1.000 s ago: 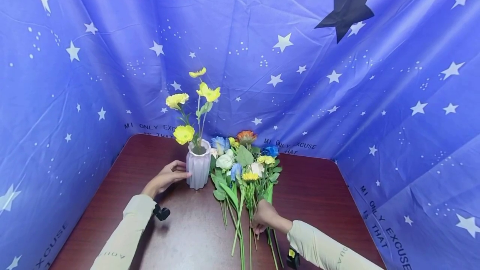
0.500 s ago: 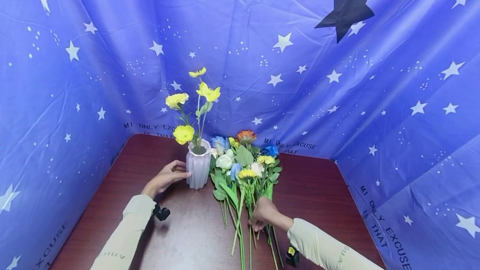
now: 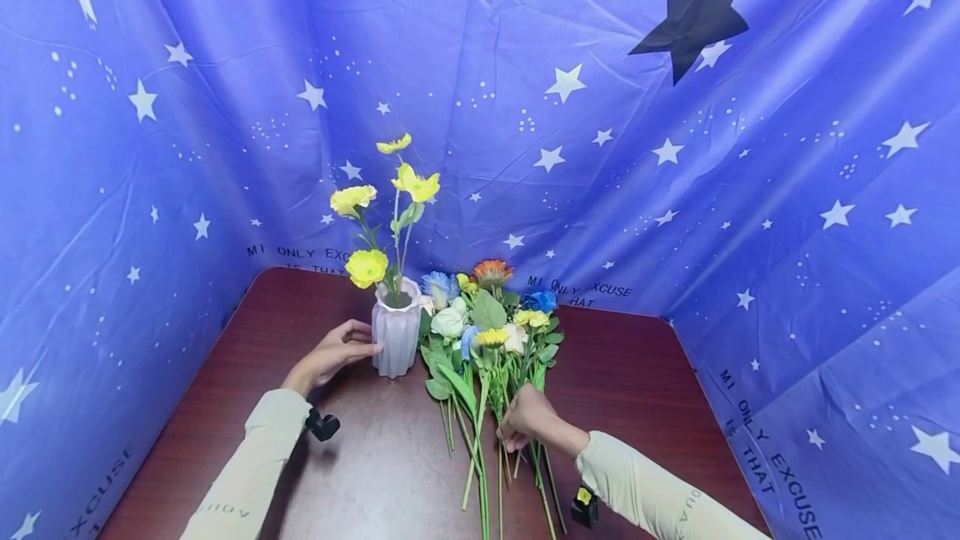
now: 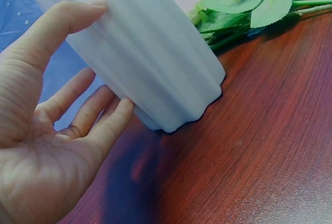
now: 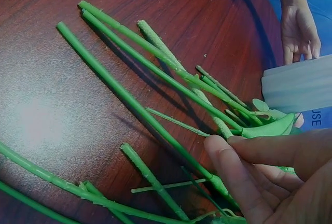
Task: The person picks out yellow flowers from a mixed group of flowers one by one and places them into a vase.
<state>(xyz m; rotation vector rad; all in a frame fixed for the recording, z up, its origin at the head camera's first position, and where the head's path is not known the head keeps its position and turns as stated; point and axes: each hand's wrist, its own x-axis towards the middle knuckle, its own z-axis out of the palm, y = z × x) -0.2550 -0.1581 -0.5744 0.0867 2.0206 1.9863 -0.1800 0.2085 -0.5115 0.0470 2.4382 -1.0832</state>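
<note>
Looks forward and down from the head, well back, covering tabletop [image 3: 622, 382], starry curtain [image 3: 480, 48], left hand [image 3: 336, 352] and right hand [image 3: 531, 422]. From left wrist, faces vase [image 4: 155, 63] wall and foot up close, tilted; from right wrist, looks down close over stems [image 5: 148, 117], rolled sideways. Shares vase and left hand across all three views, right hand across head and right wrist only.

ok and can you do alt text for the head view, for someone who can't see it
A person's left hand touches a pale vase holding four yellow flowers on a reddish-brown table, while the right hand pinches at the stems of mixed flowers lying beside the vase. A blue star-patterned cloth hangs behind.
</note>
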